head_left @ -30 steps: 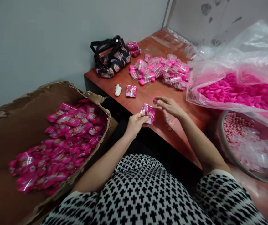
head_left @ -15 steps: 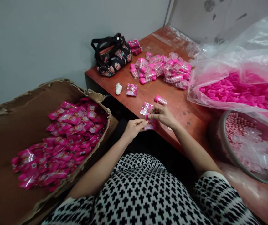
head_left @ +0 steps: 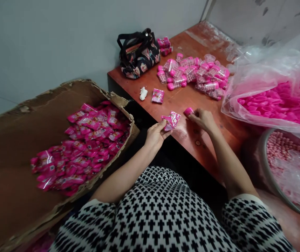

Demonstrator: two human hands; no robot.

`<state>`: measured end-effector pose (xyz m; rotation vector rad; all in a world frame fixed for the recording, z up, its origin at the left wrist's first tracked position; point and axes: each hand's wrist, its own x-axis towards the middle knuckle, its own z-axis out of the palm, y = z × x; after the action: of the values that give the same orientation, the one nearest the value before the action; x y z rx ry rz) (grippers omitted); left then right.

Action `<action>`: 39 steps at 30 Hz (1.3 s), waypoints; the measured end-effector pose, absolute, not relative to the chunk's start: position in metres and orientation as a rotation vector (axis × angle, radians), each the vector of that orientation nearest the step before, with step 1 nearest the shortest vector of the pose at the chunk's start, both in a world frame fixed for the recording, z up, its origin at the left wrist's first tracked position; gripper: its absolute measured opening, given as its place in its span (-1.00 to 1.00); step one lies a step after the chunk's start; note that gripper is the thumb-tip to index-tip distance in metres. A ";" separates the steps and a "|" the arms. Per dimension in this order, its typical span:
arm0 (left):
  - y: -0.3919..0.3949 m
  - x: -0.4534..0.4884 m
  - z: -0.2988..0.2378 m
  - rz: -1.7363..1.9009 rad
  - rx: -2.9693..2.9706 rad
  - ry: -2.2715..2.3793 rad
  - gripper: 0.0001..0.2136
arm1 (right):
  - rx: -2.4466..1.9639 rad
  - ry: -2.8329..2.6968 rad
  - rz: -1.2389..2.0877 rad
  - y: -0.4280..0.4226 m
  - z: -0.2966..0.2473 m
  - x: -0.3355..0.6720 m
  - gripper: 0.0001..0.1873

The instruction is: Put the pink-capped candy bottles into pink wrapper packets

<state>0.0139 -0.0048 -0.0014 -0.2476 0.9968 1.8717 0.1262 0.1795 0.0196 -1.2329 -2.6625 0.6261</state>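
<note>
Near the table's front edge, my left hand [head_left: 155, 135] pinches a pink printed packet [head_left: 168, 124] between thumb and fingers. Part of that packet is folded, and a shiny printed piece [head_left: 175, 118] sticks out at its far right. To the right, my right hand [head_left: 204, 119] has its fingers closed around a small clear candy bottle with a pink cap [head_left: 189, 111]. The cap shows at the fingertips, while the hand hides most of the bottle's body. A flat pink packet [head_left: 157, 95] lies on the table beyond my left hand, beside a crumpled white lump [head_left: 143, 93].
Left of the table is a torn cardboard box [head_left: 10, 140] with many filled pink packets [head_left: 87, 143]. Bead-filled bottles [head_left: 189, 71] are heaped behind my hands, near a floral handbag [head_left: 142, 57]. At right are a plastic bag of pink caps [head_left: 278, 105] and a tub of beads [head_left: 264, 154].
My right hand has left the packet and moved right to the small bottle, closing on it. My left hand keeps the packet. The whole view has shifted slightly.
</note>
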 end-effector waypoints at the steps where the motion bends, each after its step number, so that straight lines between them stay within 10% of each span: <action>1: -0.003 0.014 0.000 1.877 -0.261 0.992 -0.78 | -1.238 -2.537 0.795 0.167 0.021 0.133 -0.68; 8: 0.008 0.023 0.007 1.915 -0.297 0.970 -0.83 | -1.073 -1.676 1.827 0.058 0.022 0.161 -0.66; 39: 0.013 0.038 0.011 1.681 0.185 1.063 -0.69 | -0.933 -1.401 1.716 0.041 -0.006 0.148 -0.74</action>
<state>0.0380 0.0130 0.0113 0.1854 1.0632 1.6812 0.1483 0.0414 -0.0058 -0.9330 -1.4006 1.7163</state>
